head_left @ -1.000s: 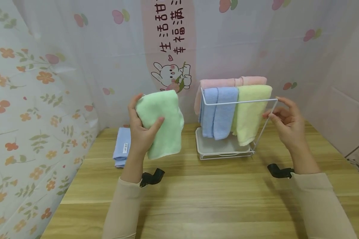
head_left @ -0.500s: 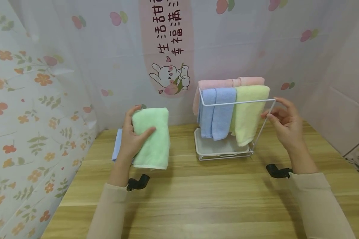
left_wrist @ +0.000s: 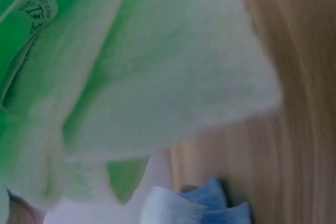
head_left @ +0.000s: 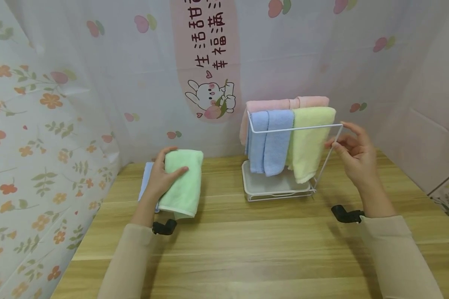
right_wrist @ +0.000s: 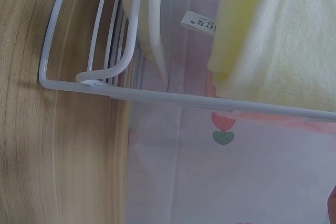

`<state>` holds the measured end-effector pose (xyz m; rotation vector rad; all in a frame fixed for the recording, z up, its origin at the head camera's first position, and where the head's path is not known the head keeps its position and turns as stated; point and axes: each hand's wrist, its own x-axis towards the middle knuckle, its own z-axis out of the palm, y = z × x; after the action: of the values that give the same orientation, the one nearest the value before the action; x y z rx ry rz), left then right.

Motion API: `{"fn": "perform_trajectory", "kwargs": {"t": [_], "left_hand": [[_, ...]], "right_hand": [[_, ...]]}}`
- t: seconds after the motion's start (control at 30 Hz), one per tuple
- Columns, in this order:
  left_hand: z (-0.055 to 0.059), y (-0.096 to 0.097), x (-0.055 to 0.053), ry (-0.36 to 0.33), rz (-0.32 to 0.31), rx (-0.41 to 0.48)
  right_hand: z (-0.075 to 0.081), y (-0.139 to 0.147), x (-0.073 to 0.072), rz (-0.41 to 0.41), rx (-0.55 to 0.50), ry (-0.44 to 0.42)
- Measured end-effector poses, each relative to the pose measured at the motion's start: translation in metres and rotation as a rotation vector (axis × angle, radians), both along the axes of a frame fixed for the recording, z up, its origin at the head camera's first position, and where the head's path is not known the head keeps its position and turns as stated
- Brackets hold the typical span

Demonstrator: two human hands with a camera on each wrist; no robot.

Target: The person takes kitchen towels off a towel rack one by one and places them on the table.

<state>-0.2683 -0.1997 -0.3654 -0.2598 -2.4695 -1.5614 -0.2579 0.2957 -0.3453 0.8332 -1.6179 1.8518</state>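
Note:
My left hand [head_left: 161, 176] grips a folded mint green towel [head_left: 185, 180] at the left of the table, thumb across its front. In the left wrist view the green towel [left_wrist: 173, 77] fills most of the picture, with a label showing. A folded blue towel [head_left: 145, 176] lies on the table, partly hidden behind the left hand. At the right, my right hand [head_left: 357, 158] pinches the upper right corner of a white wire rack [head_left: 297, 128]. Over the rack hang a pink towel [head_left: 269, 105], a blue towel [head_left: 278, 143] and a yellow towel [head_left: 309, 145].
A pale drip tray [head_left: 256, 182] sits in the rack's base. The wooden table [head_left: 247, 249] runs up to a printed curtain [head_left: 146, 83] at the back, and another floral curtain [head_left: 41, 174] hangs along the left.
My left hand has moved left and down with the green towel, from beside the rack to close over the blue towel on the table. The right hand stays at the rack's corner.

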Motion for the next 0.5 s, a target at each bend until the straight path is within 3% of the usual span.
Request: {"fn": "perform_trajectory", "kwargs": {"t": [0.5], "left_hand": [[-0.023,-0.021,-0.034,-0.129,0.024,-0.058]], "right_hand": [[0.001,0.002,0.0,-0.011,0.0,-0.003]]}}
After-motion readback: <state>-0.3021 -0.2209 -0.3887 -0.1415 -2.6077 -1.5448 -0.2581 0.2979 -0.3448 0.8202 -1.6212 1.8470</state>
